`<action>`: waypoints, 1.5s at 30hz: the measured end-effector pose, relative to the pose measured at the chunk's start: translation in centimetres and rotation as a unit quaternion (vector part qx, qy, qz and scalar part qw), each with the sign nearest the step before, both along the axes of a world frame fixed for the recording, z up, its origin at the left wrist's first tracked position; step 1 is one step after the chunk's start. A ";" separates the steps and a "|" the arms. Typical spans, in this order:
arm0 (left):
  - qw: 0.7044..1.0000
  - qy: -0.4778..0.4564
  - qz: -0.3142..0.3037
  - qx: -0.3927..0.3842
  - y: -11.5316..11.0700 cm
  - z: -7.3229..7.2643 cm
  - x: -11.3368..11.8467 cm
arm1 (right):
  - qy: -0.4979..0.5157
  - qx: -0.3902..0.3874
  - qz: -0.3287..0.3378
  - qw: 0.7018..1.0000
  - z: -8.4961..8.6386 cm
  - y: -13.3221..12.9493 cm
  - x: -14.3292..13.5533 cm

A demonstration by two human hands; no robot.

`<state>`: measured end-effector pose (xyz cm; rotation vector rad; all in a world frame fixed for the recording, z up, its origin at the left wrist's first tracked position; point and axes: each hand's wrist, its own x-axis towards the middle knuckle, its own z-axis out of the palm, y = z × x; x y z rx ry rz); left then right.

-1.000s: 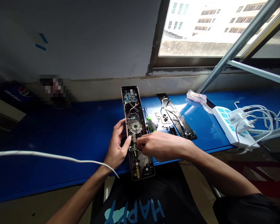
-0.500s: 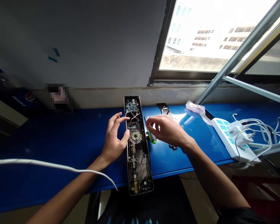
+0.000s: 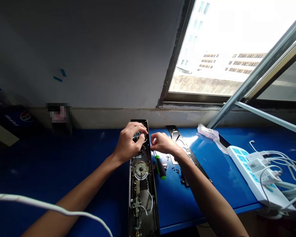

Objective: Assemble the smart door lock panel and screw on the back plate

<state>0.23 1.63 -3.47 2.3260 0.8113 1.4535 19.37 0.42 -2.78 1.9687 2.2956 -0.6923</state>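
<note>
A long, narrow electronic door lock body lies open, its circuit board, round metal hub, brass parts and thin wires exposed. My left hand is over its upper end, with thumb and fingertips brought together near the board and a white wire. Whether the wire is between them is too small to tell. Just off the right edge of the lock, my right hand has its fingers curled in a pinch; what they hold, if anything, is hidden. Below that hand rests a green and black screwdriver.
Several small screws and a black back plate lie to the right on the blue table. Farther right are a plastic bag and a white power strip with cables. A white cable crosses the lower left.
My left hand has moved up the lock body, and its spread fingers have closed over the upper board. My right hand has drawn its fingers in beside the edge. The view has tilted up.
</note>
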 end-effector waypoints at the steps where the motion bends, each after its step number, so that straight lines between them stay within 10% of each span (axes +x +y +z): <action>1: 1.000 -0.002 -0.002 -0.006 0.5 0.2 0.1 | 0.001 -0.013 0.002 1.000 0.0 0.3 0.1; 9: 0.995 0.080 -0.064 -0.009 1.8 0.3 -0.2 | 0.034 -0.120 0.024 0.992 -0.1 3.2 0.2; 20: 0.994 0.106 -0.015 -0.007 3.4 0.9 -1.2 | 0.256 -0.076 0.033 0.963 5.5 0.8 3.7; 45: 0.988 0.121 0.092 -0.030 4.5 -1.0 -0.1 | 0.274 0.026 0.026 0.961 3.8 0.6 0.4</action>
